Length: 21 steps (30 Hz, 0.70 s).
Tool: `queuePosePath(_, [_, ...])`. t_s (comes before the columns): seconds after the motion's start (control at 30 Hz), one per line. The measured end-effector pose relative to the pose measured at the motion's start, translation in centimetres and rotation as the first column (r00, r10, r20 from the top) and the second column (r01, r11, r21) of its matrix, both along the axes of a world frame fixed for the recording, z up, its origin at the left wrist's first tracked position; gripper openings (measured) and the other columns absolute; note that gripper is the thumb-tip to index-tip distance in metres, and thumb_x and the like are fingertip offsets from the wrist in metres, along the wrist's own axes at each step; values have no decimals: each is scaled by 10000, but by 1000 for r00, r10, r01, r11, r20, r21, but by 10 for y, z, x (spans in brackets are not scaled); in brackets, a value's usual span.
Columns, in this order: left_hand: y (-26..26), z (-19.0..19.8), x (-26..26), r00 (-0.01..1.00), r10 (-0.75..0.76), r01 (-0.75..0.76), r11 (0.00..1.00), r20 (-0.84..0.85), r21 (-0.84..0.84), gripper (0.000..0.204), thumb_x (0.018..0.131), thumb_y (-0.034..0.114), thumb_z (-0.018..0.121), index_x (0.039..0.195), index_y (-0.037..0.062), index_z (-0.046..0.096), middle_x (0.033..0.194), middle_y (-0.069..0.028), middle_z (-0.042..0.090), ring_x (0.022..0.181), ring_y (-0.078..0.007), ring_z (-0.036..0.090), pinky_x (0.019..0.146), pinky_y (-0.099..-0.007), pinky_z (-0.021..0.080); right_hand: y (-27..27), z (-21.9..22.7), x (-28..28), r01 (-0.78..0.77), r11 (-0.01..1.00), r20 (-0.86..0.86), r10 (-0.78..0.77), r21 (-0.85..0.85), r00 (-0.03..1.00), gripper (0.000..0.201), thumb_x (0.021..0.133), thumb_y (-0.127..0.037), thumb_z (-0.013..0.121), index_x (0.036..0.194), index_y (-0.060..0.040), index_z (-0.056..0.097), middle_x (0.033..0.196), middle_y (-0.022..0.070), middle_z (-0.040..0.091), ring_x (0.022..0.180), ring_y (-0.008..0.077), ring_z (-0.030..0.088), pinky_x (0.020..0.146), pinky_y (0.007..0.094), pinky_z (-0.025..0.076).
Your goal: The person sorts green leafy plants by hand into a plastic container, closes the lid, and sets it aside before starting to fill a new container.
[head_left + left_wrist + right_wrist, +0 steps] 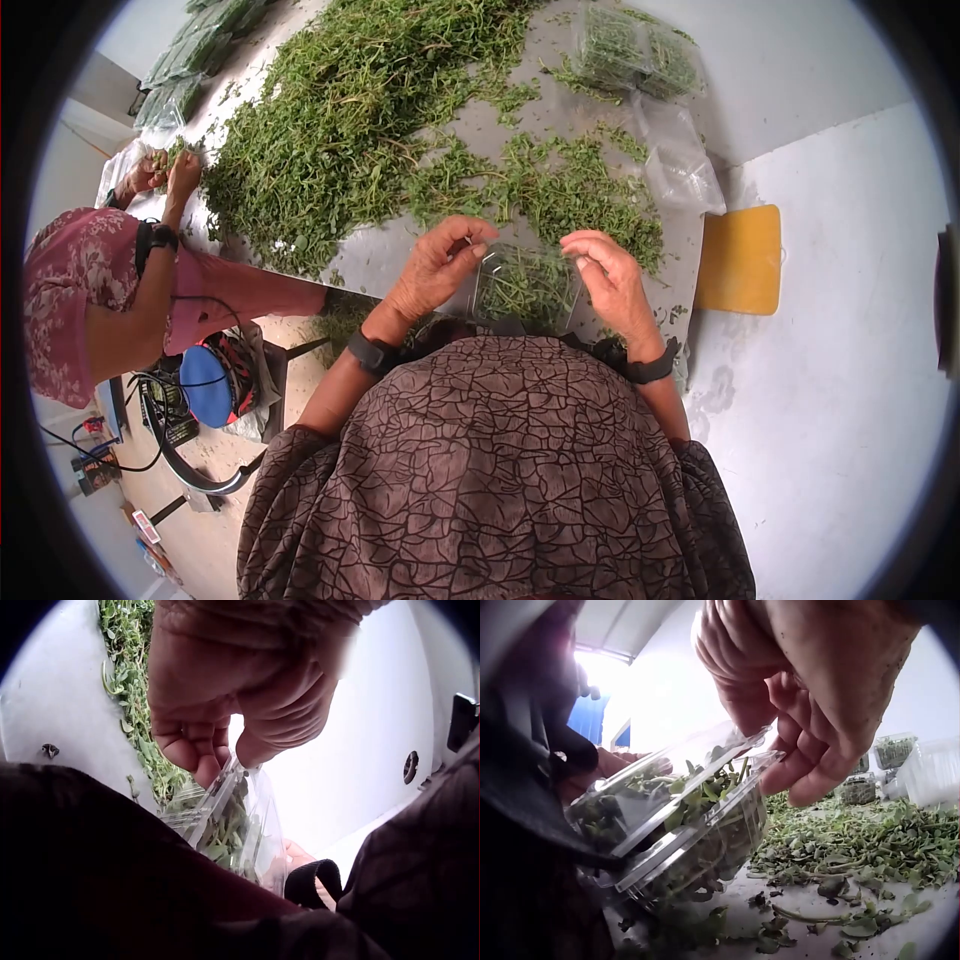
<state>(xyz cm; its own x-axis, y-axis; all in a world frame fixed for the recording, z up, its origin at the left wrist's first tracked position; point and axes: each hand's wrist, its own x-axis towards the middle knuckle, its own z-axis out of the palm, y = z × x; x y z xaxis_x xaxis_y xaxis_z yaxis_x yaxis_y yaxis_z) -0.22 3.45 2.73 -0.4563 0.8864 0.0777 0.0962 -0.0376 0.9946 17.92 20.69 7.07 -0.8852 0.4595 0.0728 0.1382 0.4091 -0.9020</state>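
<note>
A clear plastic clamshell box [525, 290] filled with leafy green stems sits against the person's front at the table edge. My left hand [440, 268] pinches its left corner between thumb and fingers. At the opposite corner, my right hand [612, 284] holds the box, thumb at the lid edge and fingers under the lower rim. In the right wrist view the lid [649, 784] lies tilted over the base [712, 851], with leaves showing through a gap between their rims. The left wrist view shows the left fingertips right at the plastic edge [232, 769].
A large heap of loose greens [370, 110] covers much of the table [690, 270]. Filled boxes [640, 50] and clear plastic containers [680, 160] stand at the far right, more filled boxes [195, 60] far left. A yellow board [740, 260] juts out right. Another person [110, 300] handles greens at left.
</note>
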Motion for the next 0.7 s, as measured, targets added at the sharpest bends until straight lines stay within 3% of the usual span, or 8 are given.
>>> queuePosePath(0.17, [1,-1,-2,999,-23,23,1000,30,-14,130,904,72,560,1030,53,583,917,28,547,766,-58,494,695,-211,440,9,-2,-3,-92,995,62,94,-30,994,172,829,13,446,913,52,591,1043,103,602,891,168,577,794,268,458])
queuePosePath(0.27, [3,-2,-4,999,-15,18,998,42,-60,113,900,62,559,1008,42,583,893,26,556,748,-58,502,681,-215,449,12,-5,-4,-153,985,74,147,80,986,181,840,11,454,942,60,595,1032,104,603,881,174,582,784,279,465])
queuePosePath(0.33, [3,-3,-6,1000,-7,9,995,24,-102,106,898,56,557,999,38,583,879,25,560,737,-58,506,673,-217,453,6,-8,-5,-4,998,-32,2,-55,999,189,854,-12,487,989,46,605,966,81,616,831,148,577,746,265,465])
queuePosePath(0.37, [4,-2,-6,1000,0,2,994,16,-113,100,897,52,554,990,37,584,867,25,563,730,-58,508,668,-218,456,6,-10,-4,-7,998,-32,5,-55,999,189,854,-12,487,989,46,605,966,81,616,831,148,577,746,265,465])
queuePosePath(0.43, [4,-1,-6,1000,5,-4,992,8,-125,94,895,49,552,982,35,585,855,26,566,724,-58,510,662,-219,458,4,-13,-1,196,975,106,-185,-106,977,171,849,-57,563,991,16,625,837,71,629,731,115,563,647,257,459])
queuePosePath(0.53, [6,-2,-5,999,9,-4,994,48,-110,85,894,50,554,969,31,587,851,27,567,729,-55,510,664,-218,458,1,-10,1,244,963,115,-231,-113,966,162,834,-74,603,965,20,622,733,45,610,659,83,527,596,239,442])
queuePosePath(0.7, [6,1,-7,999,-9,3,987,-40,-159,74,884,46,562,951,27,587,844,25,566,728,-57,506,664,-218,451,4,-12,5,276,959,201,-258,-64,945,141,823,-78,619,897,42,613,670,39,583,602,78,499,546,238,414])
